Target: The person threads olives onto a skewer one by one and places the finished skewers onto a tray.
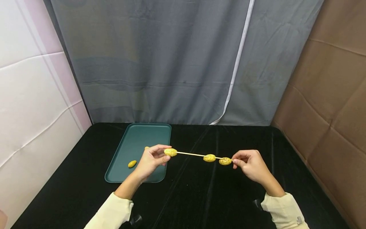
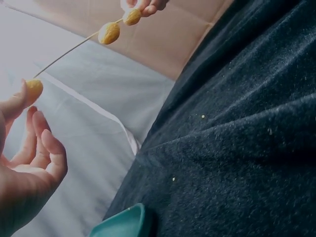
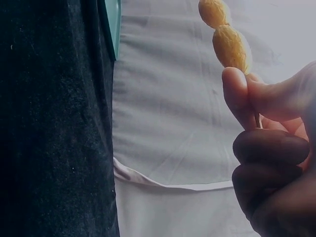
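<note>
A thin pale stick (image 1: 190, 154) is held up between the two hands, bowed slightly. The left hand (image 1: 151, 160) pinches a yellow oval piece (image 1: 170, 152) at the stick's left end with thumb and fingers. Near the other end sit two more yellow ovals, one (image 1: 209, 158) further in and one (image 1: 225, 161) close beside the right hand (image 1: 253, 165). That hand pinches the stick's end between thumb and index finger, its other fingers curled in the right wrist view. Both wrist views show wrinkled surfaces on the ovals (image 2: 109, 33) (image 3: 231, 48).
A dark green tray (image 1: 143, 135) lies at the left on the black cloth, under and behind the left hand. One yellow oval (image 1: 132, 163) lies in it, another (image 1: 146, 148) is partly hidden by that hand. Small pale crumbs (image 2: 203, 117) dot the cloth.
</note>
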### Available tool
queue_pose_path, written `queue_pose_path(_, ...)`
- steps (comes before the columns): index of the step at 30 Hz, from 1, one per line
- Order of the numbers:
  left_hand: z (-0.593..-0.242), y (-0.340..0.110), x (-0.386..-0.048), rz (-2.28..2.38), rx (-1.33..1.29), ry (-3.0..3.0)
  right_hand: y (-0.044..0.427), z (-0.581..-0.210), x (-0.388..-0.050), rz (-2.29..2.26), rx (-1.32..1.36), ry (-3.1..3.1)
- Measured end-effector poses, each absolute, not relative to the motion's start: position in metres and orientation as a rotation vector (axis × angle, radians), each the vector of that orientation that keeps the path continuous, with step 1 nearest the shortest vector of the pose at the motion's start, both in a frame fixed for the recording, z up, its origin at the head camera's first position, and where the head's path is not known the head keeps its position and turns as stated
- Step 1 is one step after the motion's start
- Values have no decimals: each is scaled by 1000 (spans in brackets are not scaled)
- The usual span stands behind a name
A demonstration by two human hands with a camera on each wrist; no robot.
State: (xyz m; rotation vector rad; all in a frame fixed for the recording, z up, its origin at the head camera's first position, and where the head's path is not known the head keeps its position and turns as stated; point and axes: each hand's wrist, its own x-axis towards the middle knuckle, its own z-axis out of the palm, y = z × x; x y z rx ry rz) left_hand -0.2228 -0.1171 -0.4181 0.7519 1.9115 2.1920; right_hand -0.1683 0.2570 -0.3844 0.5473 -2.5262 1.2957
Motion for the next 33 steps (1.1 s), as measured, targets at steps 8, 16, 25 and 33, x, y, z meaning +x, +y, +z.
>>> queue_pose_path(8,-420,-114,-221,2282,689,1810,256,-384,-170,1296,534,-2536)
queue_pose_path(16,-416,-106,-222,2359,572,1996,258,-382,-170,1319,509,-2515)
queue_pose_path(25,-412,-102,-222,2378,665,2306,263,-381,-166,1333,484,-2501)
queue_pose_path(33,-416,-100,-227,2285,1027,2310,268,-377,-167,1291,506,-2489)
